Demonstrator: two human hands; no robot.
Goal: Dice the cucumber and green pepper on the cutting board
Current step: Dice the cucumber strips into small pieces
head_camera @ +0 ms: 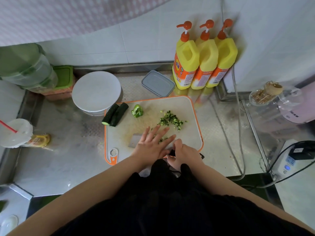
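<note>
Behind cutting board: soap bottles, lidded box; left hand flat on knife blade, right hand gripping handle.

Head cam, wide-angle, looks steeply down, close over cutting board.

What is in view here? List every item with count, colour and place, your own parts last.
cutting board: 1, white with orange rim, centre of counter
cucumber pieces: 2, dark green, board's far left corner
green pepper: 1 piece, beside the cucumber
diced bits: 1 pile, green, board's far right
knife blade: 1, grey, flat under left hand
detergent bottles: 3, yellow, orange pumps, back wall
lid: 1, grey, behind board
round stand: 1, white, left of board
cup: 1, clear, red straw, far left
left hand: flat on blade
right hand: grips the handle
</note>
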